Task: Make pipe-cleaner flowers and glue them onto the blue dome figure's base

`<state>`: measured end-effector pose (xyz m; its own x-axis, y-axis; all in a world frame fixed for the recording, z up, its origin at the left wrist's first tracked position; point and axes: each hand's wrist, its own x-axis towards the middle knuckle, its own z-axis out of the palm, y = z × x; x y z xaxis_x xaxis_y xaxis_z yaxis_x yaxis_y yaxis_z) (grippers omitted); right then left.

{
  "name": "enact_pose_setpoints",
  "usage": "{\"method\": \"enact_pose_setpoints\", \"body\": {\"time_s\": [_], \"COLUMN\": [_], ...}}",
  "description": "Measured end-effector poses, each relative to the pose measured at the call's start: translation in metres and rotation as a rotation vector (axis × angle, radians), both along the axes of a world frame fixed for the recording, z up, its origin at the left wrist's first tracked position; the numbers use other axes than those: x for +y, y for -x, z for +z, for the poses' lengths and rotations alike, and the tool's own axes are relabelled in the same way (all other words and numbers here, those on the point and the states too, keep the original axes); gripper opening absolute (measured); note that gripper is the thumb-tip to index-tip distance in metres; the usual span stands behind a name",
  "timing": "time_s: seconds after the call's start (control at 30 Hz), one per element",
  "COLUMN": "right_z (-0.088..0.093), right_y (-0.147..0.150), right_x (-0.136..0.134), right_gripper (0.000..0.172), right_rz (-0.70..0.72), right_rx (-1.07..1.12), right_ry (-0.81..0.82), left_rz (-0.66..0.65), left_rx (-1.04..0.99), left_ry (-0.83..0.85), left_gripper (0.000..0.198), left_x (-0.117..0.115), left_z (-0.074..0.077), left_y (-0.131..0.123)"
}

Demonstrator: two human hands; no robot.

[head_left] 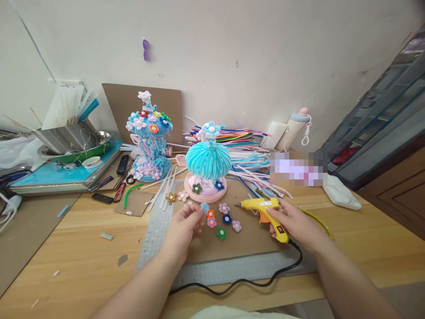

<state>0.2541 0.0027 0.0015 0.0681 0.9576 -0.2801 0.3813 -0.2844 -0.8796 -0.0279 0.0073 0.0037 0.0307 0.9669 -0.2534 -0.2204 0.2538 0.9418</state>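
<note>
Forearms [148,274] reach before turquoise dome [208,161]: left fingers [195,214] pinch blue flower [205,207], right fingers [276,216] grip glue gun [262,204]; probably gluing, nozzle [237,204] should approach.

2 bare forearms [141,280] reach forward, angled inward. Left hand [182,225]: fingertip pinch. Right hand [296,222]: curled, full-handed grip.

metal pot [68,138] at left, purple shape [145,50] on a pale wall [212,35], apparently a drink bottle [291,132] with a strap [310,124]

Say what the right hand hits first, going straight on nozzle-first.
Likely the lilac flower past the nozzle; depth is unclear, so perhaps the pale-blue flower in the left hand.
</note>
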Motion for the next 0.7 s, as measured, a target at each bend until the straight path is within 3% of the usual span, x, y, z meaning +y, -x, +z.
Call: {"method": "enact_pose_setpoints", "body": {"time_s": [0.13, 0.2, 0.37, 0.47, 0.57, 0.7], "right_z": [0.003, 0.013, 0.051, 0.058, 0.049, 0.033], "right_y": [-0.012, -0.010, 0.033, 0.069, 0.093, 0.102], "right_x": [0.008, 0.008, 0.000, 0.000, 0.005, 0.008], "right_gripper": [0.058, 0.051, 0.026, 0.019, 0.015, 0.011], "right_rz": [-0.104, -0.107, 0.202, 0.310, 0.300, 0.255], "right_rx": [-0.655, -0.738, -0.299, -0.072, 0.057, 0.048], "right_ry": [-0.116, -0.180, -0.289, -0.246, -0.222, -0.217], "left_rz": [-0.018, -0.034, -0.143, -0.212, -0.202, -0.204], "left_rx": [0.456, 0.722, 1.310, 1.500, 1.549, 1.551], "left_ry": [-0.266, -0.437, -1.060, -1.441, -1.606, -1.653], "left_gripper": [0.011, 0.006, 0.012, 0.011, 0.012, 0.014], "left_x": [-0.001, -0.001, 0.005, 0.006, 0.004, 0.001], "left_z": [0.000, 0.001, 0.013, 0.022, 0.026, 0.027], "left_y": [-0.003, -0.002, 0.005, 0.009, 0.010, 0.011]}}
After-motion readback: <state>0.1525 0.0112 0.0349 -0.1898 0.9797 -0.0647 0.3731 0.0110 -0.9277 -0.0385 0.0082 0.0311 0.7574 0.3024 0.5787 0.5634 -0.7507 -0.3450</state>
